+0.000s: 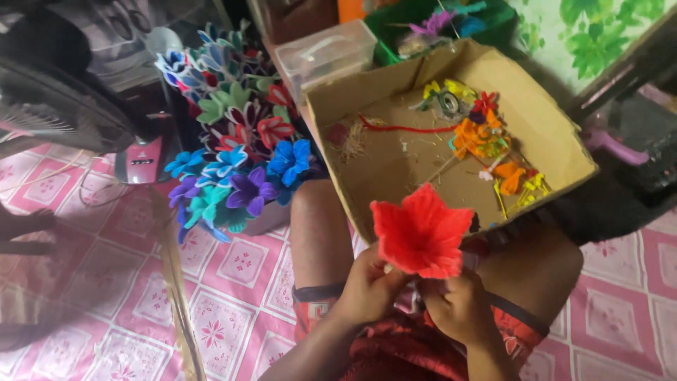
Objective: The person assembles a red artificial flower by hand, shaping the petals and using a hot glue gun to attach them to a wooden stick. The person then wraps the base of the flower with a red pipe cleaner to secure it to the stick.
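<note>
The red flower (422, 231), a fuzzy star-shaped bloom of what looks like pipe cleaner, sits upright just above the person's lap, in front of the near edge of the cardboard box (557, 152). Both hands grip it from below: the left hand (368, 286) has its fingers closed narrowly around the base on one side, and the right hand (460, 307) pinches the underside on the other, so the stem, if there is one, is hidden.

The box rests across the knees and holds loose orange and yellow pieces (486, 141) and a long red strand (405, 129). To the left stands a bouquet of finished flowers (233, 148) in blue, purple, teal and red, with a fan (56, 99) beyond it on the pink tiled floor (233, 282).

The risks seem to lie in the grip: squeezing too hard at the base could crush or splay the petals, and a shift of the knees could tip the box and spill the small pieces.
</note>
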